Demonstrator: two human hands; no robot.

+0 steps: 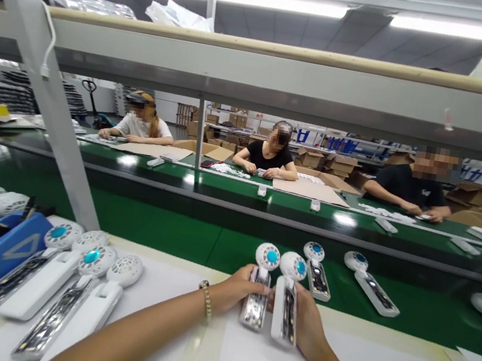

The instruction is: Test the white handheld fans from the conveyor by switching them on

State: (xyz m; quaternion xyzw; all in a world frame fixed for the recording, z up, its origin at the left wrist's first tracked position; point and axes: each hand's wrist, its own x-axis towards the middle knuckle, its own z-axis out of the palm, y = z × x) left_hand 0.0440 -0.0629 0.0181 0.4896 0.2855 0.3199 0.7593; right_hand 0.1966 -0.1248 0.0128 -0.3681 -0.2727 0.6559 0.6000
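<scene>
In front of me, my left hand point(245, 289) is closed around a small white handheld fan point(255, 306), its round grille head with a blue centre pointing up. My right hand point(305, 314) grips a second handheld fan point(286, 305) close beside it, tilted slightly. The handles of both lack a cover on one face, so the wiring and shiny parts inside show. Just beyond my hands, a similar open-handled fan point(319, 279) lies on the green conveyor belt point(177, 231), with another fan point(375, 289) to its right.
On the white worktop point(167, 347), several fans point(60, 292) lie at left beside a blue tape dispenser point(20, 254). A grey post point(58, 113) rises at left and a shelf beam point(259, 72) crosses overhead. Several co-workers point(268, 154) sit across the belt.
</scene>
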